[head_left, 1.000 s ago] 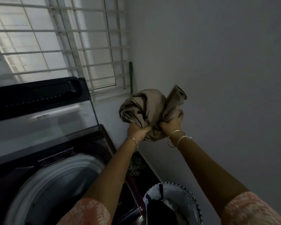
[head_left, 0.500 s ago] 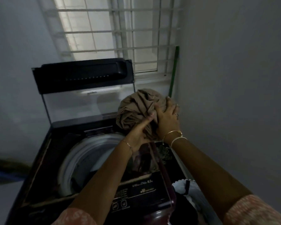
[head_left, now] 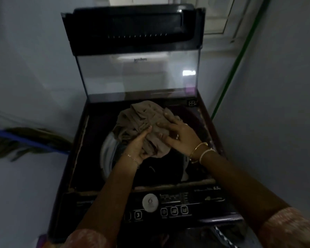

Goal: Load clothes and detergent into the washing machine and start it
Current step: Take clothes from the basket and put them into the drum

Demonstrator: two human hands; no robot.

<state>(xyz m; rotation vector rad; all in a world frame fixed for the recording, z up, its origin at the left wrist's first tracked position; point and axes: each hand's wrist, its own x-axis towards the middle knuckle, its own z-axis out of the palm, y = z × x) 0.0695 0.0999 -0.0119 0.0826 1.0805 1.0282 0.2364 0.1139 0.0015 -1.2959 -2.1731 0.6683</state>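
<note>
A bundled beige cloth (head_left: 141, 117) hangs over the open drum of the dark top-loading washing machine (head_left: 82, 158). My left hand (head_left: 139, 145) grips the bundle from below, fingers curled into the fabric. My right hand (head_left: 179, 135) lies on its right side, fingers spread over the cloth and the thumb under it. The machine's glass lid (head_left: 138, 76) stands upright at the back. Dark clothes (head_left: 161, 172) lie inside the drum beneath the bundle. The control panel (head_left: 168, 204) with a round dial runs along the front edge.
Grey walls close in on both sides of the machine. A green pole (head_left: 236, 63) leans in the right corner by the window. A broom (head_left: 25, 140) with a blue handle lies at the left. A laundry basket's patterned rim (head_left: 222, 237) shows at the bottom right.
Both hands have carried the beige bundle from high up near the right wall down and leftward to just over the drum opening. My view has tilted down onto the machine.
</note>
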